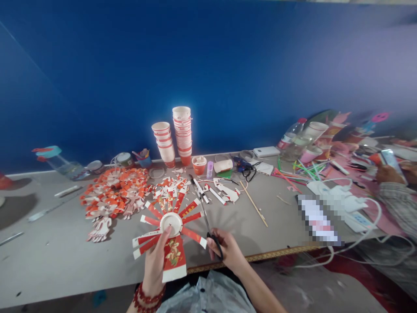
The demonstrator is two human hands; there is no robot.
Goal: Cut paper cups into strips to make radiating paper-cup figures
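My left hand (155, 255) grips a red and white paper cup (176, 225) whose wall is cut into strips that fan out around its round white base. My thumb presses on the base. One wide uncut panel with a gold print hangs toward me. In my right hand (228, 248) is a pair of black-handled scissors (206, 224), blades pointing away from me, just right of the fanned strips. One strip's white end lies close to my right fingers. Behind the cup, small red and white paper scraps (169, 188) are scattered on the grey table (127, 250).
Stacked paper cups (182, 134) stand against the blue wall. A pile of cut paper pieces (117, 191) lies left. Markers (215, 194), a wooden stick (254, 204), a glue gun (243, 164), a phone (317, 219) and a power strip (355, 217) lie right. Another person's hand (389, 174) holds something at far right.
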